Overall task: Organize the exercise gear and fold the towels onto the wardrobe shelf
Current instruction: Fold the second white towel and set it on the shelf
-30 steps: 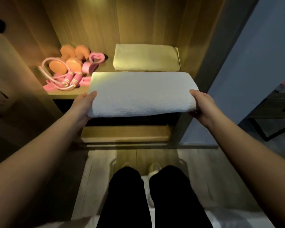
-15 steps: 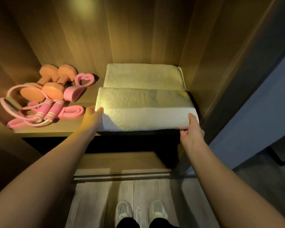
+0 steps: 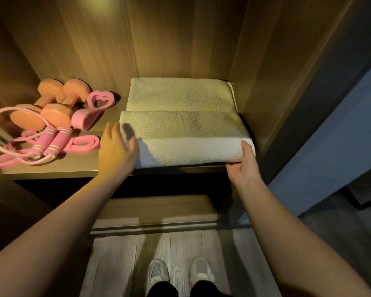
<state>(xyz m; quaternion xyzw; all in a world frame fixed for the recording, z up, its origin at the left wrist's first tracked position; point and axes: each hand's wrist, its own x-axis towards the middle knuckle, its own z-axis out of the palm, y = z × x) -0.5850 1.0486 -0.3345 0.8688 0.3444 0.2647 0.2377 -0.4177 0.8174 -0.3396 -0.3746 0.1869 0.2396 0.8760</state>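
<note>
a second ago the front towel (image 3: 186, 136) was carried in the air before the wardrobe, one grip at each end. half a second ago it was down on the shelf (image 3: 73, 168) with the left grip (image 3: 116, 151) against its near left corner. now that grip has let go: it is spread, fingers straight and apart, held just over the towel's left end and throwing a shadow onto the cloth. whether it touches the towel i cannot tell. the right grip (image 3: 242, 166) has stayed at the near right corner, pinching it, thumb on top of the white edge and the other fingers tucked out of sight below.

the front towel lies folded flat on the right half of the shelf, its long side across the view and its near edge close to the shelf's front lip. its right end is close to the wardrobe's side wall. right behind it, edge to edge, lies the back towel (image 3: 180, 94), also folded, against the rear panel. so the towel stretches between the two grips, with the left one at its left end and the right one at its right corner.

on the left half of the shelf sit two orange dumbbells (image 3: 49, 103), a pink heart-shaped grip trainer (image 3: 94, 108) beside them, a pink jump rope (image 3: 49, 142) in front, and a flat pink band (image 3: 84, 143) near the left grip. below, the person's pale shoes (image 3: 178, 273) stand on the grey plank floor (image 3: 120, 254).
</note>
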